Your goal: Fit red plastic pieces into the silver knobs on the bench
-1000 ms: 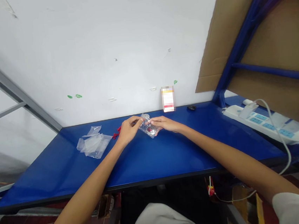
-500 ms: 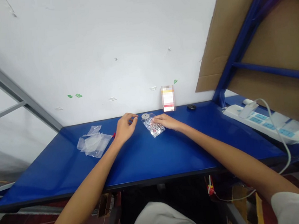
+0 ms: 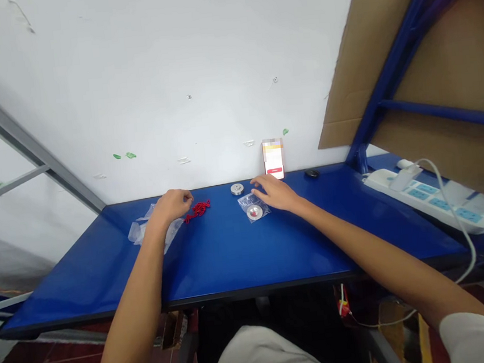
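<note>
My left hand point(image 3: 172, 204) is over the crumpled clear plastic bags point(image 3: 136, 231) on the left, its fingers curled together; what is in them, if anything, is hidden. Just right of those fingertips lies a knotted bundle of red cord point(image 3: 198, 209). My right hand point(image 3: 275, 192) hovers with thumb and fingers apart by a small clear plastic bag point(image 3: 263, 208). In or on that bag sits a shiny round metal piece point(image 3: 254, 212) with a red spot in its middle. A second round metal piece point(image 3: 237, 189), thick like a small wheel, rests on the table behind it.
A phone point(image 3: 273, 161) with a lit screen leans on the white wall. To its right lies a small black round object point(image 3: 311, 173). A white power strip point(image 3: 432, 200) with a plugged-in charger and cable is along the table's right side.
My left hand has moved left to the plastic bags, uncovering the red cord. My right hand has let go of the clear bag and lifted slightly, fingers parting.
</note>
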`<action>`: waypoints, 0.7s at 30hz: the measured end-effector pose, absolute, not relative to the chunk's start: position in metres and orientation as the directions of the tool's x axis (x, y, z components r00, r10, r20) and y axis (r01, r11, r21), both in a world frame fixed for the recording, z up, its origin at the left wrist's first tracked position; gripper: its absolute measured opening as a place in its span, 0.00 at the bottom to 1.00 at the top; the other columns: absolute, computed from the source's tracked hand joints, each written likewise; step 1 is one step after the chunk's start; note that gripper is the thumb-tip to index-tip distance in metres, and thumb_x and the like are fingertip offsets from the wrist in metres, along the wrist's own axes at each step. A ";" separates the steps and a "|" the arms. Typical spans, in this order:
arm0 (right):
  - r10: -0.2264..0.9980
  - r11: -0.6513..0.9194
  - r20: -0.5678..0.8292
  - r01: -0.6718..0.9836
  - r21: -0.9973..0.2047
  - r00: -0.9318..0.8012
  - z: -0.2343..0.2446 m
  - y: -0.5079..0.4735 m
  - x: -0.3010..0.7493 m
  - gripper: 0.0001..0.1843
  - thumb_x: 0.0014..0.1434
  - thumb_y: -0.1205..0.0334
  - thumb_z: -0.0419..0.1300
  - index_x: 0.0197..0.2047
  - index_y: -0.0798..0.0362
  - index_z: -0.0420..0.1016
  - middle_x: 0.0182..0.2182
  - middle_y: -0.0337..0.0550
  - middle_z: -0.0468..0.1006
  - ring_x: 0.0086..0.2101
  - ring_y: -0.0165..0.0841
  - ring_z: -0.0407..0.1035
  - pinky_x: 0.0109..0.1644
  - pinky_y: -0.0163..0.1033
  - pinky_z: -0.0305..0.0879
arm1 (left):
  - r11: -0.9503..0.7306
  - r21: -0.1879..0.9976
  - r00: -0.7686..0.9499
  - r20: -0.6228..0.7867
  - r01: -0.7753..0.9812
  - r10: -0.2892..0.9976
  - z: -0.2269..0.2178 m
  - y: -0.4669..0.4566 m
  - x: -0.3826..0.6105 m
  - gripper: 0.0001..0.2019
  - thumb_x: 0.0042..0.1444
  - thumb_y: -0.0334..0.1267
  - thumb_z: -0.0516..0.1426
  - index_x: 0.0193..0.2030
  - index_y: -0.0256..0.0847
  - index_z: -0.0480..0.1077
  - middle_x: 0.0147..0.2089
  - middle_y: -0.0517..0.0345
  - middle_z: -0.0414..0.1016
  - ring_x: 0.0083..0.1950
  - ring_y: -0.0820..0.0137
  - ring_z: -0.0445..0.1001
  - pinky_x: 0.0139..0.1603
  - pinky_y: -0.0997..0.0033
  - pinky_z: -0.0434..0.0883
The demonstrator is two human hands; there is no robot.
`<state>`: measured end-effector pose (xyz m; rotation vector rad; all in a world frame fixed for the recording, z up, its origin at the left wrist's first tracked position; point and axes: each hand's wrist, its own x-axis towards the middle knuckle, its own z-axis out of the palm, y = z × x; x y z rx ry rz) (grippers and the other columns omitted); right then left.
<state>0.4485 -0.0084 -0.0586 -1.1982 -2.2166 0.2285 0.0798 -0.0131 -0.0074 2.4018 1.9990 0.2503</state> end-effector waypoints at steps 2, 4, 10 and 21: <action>0.784 0.595 0.472 0.702 -0.391 -0.402 -0.054 -0.013 0.448 0.13 0.74 0.59 0.59 0.58 0.51 0.76 0.51 0.51 0.81 0.52 0.44 0.74 0.54 0.46 0.70 | -0.167 0.113 0.164 0.035 0.979 0.986 -0.004 -0.015 0.074 0.13 0.57 0.41 0.57 0.40 0.47 0.85 0.42 0.53 0.87 0.45 0.57 0.83 0.44 0.65 0.73; 0.766 0.614 0.502 0.687 -0.388 -0.401 -0.051 -0.016 0.446 0.12 0.74 0.60 0.58 0.57 0.51 0.76 0.49 0.50 0.81 0.50 0.43 0.75 0.52 0.45 0.70 | -0.137 0.124 0.148 -0.084 0.983 0.985 0.000 -0.017 0.070 0.11 0.56 0.43 0.59 0.38 0.49 0.84 0.40 0.55 0.86 0.43 0.58 0.82 0.41 0.67 0.72; 0.712 0.672 0.539 0.659 -0.338 -0.450 -0.055 -0.017 0.440 0.11 0.74 0.62 0.56 0.53 0.50 0.79 0.47 0.49 0.81 0.49 0.43 0.74 0.53 0.46 0.69 | -0.060 0.128 0.094 -0.279 0.990 0.956 0.002 -0.020 0.071 0.11 0.48 0.41 0.66 0.40 0.48 0.83 0.42 0.56 0.87 0.46 0.59 0.83 0.39 0.70 0.72; 0.725 0.666 0.517 0.653 -0.359 -0.455 -0.055 -0.015 0.441 0.12 0.74 0.62 0.55 0.49 0.51 0.81 0.46 0.50 0.82 0.50 0.43 0.73 0.55 0.46 0.67 | -0.163 0.284 0.204 -0.119 0.945 0.972 -0.014 -0.007 0.065 0.06 0.46 0.37 0.64 0.33 0.49 0.80 0.34 0.58 0.85 0.37 0.62 0.83 0.35 0.68 0.72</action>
